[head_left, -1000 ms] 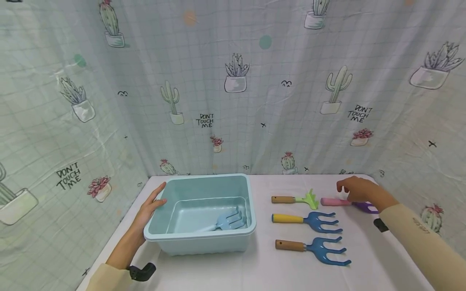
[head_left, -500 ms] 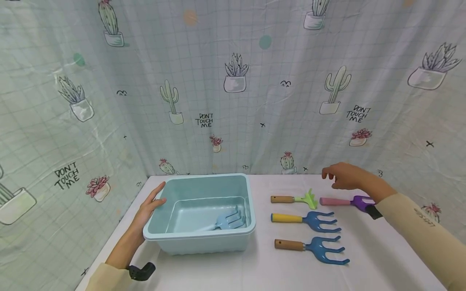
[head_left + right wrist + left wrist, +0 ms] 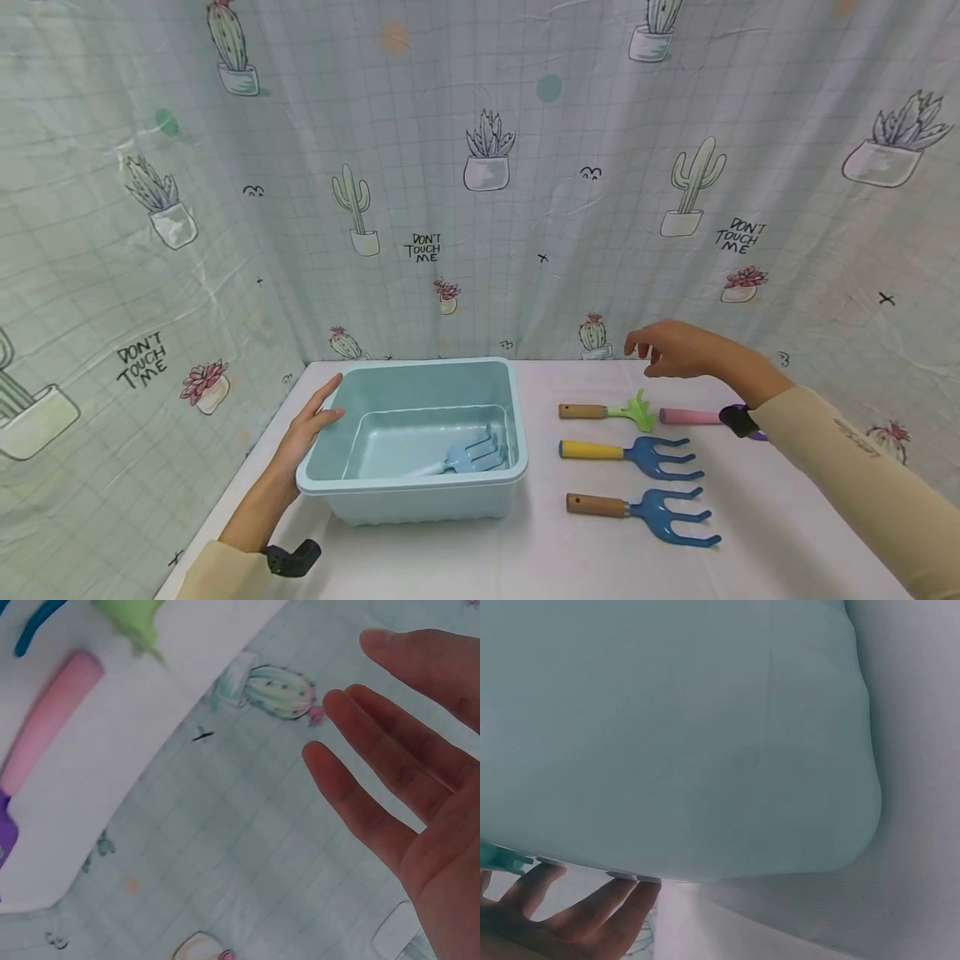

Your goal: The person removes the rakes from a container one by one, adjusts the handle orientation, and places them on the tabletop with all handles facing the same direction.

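My left hand [image 3: 300, 437] grips the left side of a light-blue plastic tub [image 3: 412, 493], thumb over its rim. In the left wrist view, the fingertips [image 3: 645, 889] meet the tub's edge. Inside the tub lies a light-blue hand rake [image 3: 472, 454]. My right hand [image 3: 682, 348] hovers with nothing in it above the back edge of the table, fingers spread and slightly bent in the right wrist view. Nearest below it lies a green hand rake [image 3: 637, 411] with a wooden handle. Beside that is a pink-handled purple hand rake [image 3: 690, 416], its head partly hidden by the right forearm.
A blue hand rake with a yellow handle [image 3: 592, 450] and another blue one with a wooden handle [image 3: 597, 505] lie in front of the green one on the white table [image 3: 540, 558]. Behind hangs a cactus-print curtain [image 3: 540, 217], which also closes off both sides.
My right hand has risen off the pink-handled hand rake and moved left and back, towards the green one. My left hand and the tub have stayed put.
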`<state>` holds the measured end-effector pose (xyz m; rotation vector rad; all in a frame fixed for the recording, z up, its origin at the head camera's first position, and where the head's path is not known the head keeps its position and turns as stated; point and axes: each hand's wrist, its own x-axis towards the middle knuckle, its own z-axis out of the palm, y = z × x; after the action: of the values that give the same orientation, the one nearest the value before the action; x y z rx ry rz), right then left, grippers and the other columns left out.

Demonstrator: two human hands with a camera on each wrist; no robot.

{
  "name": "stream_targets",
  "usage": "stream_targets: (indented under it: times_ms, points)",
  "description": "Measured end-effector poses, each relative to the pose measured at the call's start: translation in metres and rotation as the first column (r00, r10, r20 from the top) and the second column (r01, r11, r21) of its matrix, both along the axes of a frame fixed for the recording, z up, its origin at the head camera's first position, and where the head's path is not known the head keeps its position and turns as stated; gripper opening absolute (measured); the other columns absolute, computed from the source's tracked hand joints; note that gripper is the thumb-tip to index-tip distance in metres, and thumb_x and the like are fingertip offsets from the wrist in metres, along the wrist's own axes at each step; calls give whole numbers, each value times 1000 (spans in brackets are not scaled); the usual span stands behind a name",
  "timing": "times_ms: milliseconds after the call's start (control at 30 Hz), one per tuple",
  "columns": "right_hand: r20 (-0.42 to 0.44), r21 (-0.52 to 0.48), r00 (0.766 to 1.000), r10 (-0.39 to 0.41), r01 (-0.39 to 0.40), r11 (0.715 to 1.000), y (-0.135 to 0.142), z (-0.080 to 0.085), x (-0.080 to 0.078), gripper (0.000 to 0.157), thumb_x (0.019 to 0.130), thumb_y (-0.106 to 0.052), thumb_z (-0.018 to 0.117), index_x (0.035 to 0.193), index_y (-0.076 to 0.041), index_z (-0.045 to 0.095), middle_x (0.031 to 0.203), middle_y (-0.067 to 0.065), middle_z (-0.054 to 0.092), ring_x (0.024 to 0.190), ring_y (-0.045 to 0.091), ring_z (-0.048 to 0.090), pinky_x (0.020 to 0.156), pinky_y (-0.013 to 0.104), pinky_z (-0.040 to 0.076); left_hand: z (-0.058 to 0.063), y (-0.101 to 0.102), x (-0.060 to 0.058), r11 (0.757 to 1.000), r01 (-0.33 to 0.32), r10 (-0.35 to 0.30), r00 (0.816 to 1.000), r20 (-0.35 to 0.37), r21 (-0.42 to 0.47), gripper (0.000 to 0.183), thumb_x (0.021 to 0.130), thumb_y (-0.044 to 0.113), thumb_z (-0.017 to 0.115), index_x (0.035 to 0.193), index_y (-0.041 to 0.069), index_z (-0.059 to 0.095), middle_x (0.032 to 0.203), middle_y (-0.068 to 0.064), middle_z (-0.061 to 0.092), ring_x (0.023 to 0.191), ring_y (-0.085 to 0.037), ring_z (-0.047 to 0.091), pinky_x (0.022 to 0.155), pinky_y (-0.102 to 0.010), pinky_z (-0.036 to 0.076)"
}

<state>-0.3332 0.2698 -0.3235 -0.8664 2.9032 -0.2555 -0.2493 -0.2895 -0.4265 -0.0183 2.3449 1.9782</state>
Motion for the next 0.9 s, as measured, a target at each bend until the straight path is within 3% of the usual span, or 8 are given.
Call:
stream_targets:
  times_ms: [533, 900]
  points:
    - [-59, -57, 981, 184, -187, 981, -79, 26, 5, 33, 82, -16, 73, 113, -19, 64, 99, -2, 68, 89, 14, 65, 72, 30, 54, 2, 2, 0, 1000, 8, -8, 1000, -15, 4, 58, 102, 27, 40, 152, 44, 15, 164, 4, 3, 149, -35, 12, 112, -61, 24]
    - [-12, -110, 968, 249, -249, 962, -147, 42, 6, 32, 85, -22, 71, 116, -23, 63, 106, -3, 68, 98, 18, 66, 74, 30, 56, 0, 1, -3, 1000, 7, -7, 1000, 5, 27, 58, 103, 26, 39, 151, 46, 14, 164, 5, 3, 149, -34, 13, 112, -60, 26]
